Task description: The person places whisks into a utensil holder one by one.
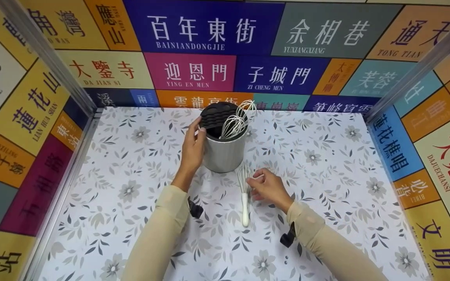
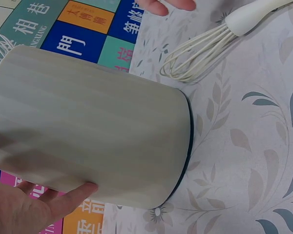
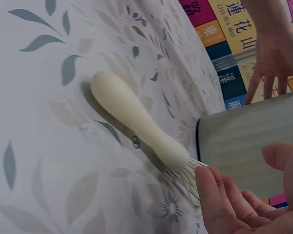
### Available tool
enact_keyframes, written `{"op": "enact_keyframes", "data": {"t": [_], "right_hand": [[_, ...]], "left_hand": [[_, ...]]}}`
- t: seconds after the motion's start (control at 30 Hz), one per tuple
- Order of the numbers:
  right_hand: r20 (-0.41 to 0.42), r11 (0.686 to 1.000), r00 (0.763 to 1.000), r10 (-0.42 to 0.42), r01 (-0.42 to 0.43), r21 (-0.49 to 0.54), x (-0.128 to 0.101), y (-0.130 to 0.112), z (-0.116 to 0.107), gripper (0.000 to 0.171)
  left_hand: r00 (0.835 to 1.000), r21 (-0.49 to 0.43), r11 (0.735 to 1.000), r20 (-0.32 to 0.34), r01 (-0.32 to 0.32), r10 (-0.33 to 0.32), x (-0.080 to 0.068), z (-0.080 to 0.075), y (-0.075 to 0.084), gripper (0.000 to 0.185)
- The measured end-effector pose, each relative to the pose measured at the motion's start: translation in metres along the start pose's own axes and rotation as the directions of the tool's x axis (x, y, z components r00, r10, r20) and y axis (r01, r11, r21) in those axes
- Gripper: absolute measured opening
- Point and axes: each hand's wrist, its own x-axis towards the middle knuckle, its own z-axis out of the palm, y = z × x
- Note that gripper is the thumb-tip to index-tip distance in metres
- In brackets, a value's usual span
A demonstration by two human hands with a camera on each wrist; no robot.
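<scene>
A grey utensil holder with a ridged black insert stands upright, and wire whisk heads stick up out of it. My left hand rests against the holder's left wall, its fingers extended along the side near the rim. In front of the holder a whisk with a cream handle lies on the cloth, its wires toward the holder's base. Beside those wires is my right hand, thumb and fingers apart. The right wrist view has its fingertips overlapping the whisk's wires.
A white cloth with grey leaves and flowers covers the table. Panels of coloured signs enclose the back and both sides, with metal posts at the corners. The holder stands toward the back panel.
</scene>
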Motion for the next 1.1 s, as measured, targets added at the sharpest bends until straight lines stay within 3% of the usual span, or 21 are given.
{"op": "enact_keyframes", "data": {"t": [0.67,1.1], "right_hand": [[0.039,0.988,0.995,0.091,-0.086,-0.13,-0.009,0.029,0.024,0.039],[0.058,0.989,0.988,0.14,-0.138,-0.047,-0.007,0.031,0.024,0.033]], "left_hand": [[1.0,-0.021,1.0,-0.002,0.005,-0.005,0.0,0.0,-0.001,0.046],[1.0,0.004,1.0,0.003,0.024,-0.024,-0.002,0.0,0.001,0.047]]}}
